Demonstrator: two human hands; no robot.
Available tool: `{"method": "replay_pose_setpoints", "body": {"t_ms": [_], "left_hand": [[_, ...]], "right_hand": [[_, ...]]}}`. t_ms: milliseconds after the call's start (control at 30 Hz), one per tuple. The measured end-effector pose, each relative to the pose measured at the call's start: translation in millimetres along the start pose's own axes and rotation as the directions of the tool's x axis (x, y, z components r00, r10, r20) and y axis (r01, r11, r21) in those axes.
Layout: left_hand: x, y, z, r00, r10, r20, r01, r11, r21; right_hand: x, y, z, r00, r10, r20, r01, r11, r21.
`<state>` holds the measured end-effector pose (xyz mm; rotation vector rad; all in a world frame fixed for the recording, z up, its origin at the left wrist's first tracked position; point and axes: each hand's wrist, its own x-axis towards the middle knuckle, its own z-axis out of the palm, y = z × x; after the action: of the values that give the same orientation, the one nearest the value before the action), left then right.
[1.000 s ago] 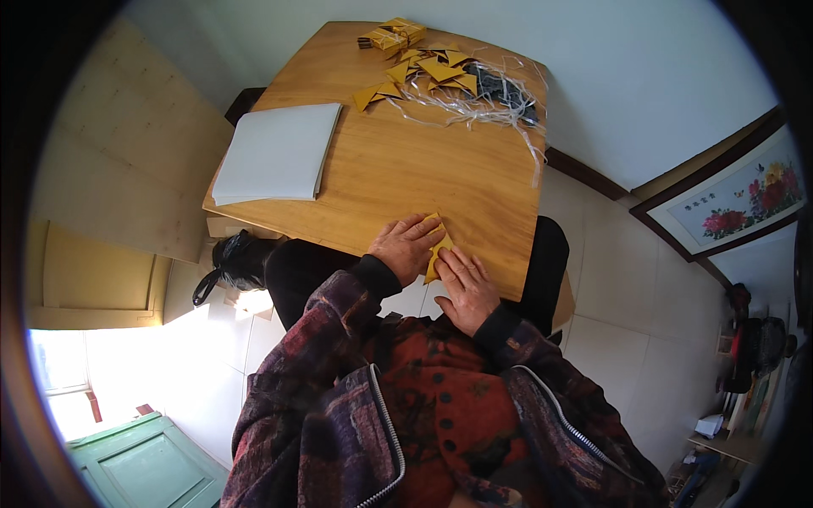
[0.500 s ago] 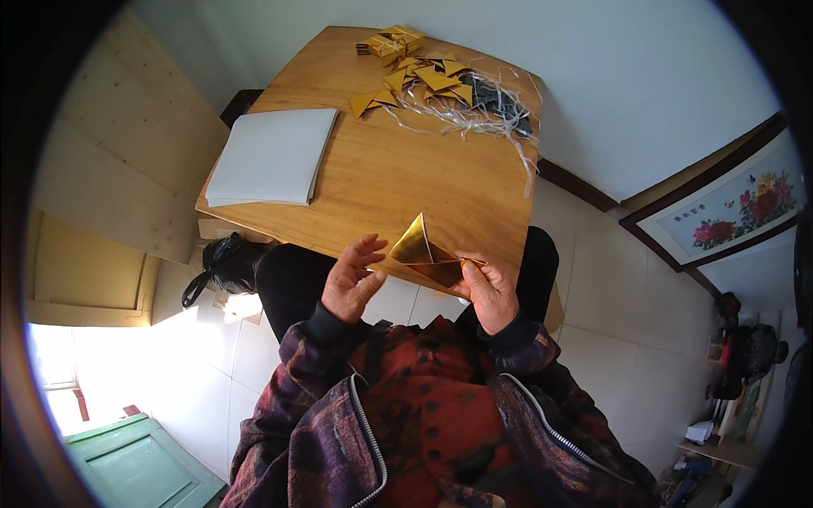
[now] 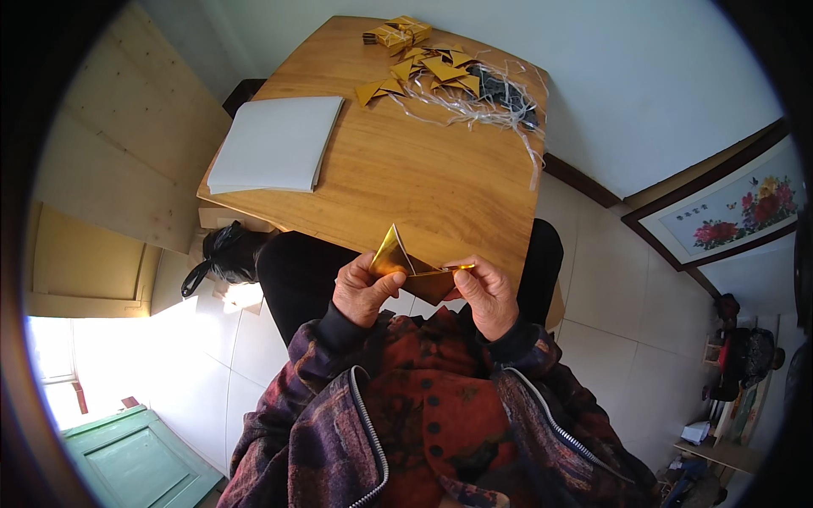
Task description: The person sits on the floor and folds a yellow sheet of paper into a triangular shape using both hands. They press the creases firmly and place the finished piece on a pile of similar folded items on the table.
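A shiny gold sheet of folded paper (image 3: 433, 285), with one pointed flap standing up at its left end, is held between my two hands just off the table's near edge. My left hand (image 3: 362, 289) pinches its left side, thumb in front and fingers behind. At the right end, my right hand (image 3: 485, 293) grips a narrow folded corner between thumb and fingers. The undersides of the paper and the fingers behind it are partly hidden.
On the wooden table (image 3: 415, 178), a stack of white sheets (image 3: 275, 142) lies at left. Toward the far right are several folded gold pieces (image 3: 444, 69), a tied gold bundle (image 3: 398, 34), white plastic strings (image 3: 474, 106) and dark grey material (image 3: 506, 89). A black bag (image 3: 229, 254) sits left of my knee.
My left hand, apart from the gold paper before, has closed on its left side. The paper has shifted slightly left and down, while my right hand keeps its hold.
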<state>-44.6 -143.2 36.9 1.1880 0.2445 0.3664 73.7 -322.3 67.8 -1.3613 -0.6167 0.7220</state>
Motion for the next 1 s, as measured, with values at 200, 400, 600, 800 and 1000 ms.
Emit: {"method": "replay_pose_setpoints", "body": {"t_ms": [200,400,600,800,1000], "left_hand": [[-1.6,-1.0,-2.6,1.0,-0.013,0.023,0.013,1.0,0.018],[-1.7,-0.7,2.3,1.0,-0.008,0.002,0.008,1.0,0.008],[-3.3,3.7,-2.1,0.996,-0.016,0.082,0.014,0.999,0.028],[-2.4,-5.7,2.1,0.997,-0.023,0.07,0.036,0.98,-0.194],[-5.8,-16.3,5.7,1.0,-0.006,0.028,0.013,0.961,-0.275]], "right_hand": [[-2.2,2.2,-5.7,0.991,-0.105,-0.077,0.086,0.972,-0.219],[-0.9,6.3,-3.0,0.99,-0.096,-0.098,0.091,0.994,-0.056],[-2.8,1.6,-0.1,0.994,0.041,0.101,-0.026,0.989,-0.147],[-0.6,-3.1,9.4,0.774,-0.599,0.207,0.495,0.367,-0.788],[1.3,-0.1,14.7,0.763,-0.562,0.319,0.542,0.286,-0.79]]}}
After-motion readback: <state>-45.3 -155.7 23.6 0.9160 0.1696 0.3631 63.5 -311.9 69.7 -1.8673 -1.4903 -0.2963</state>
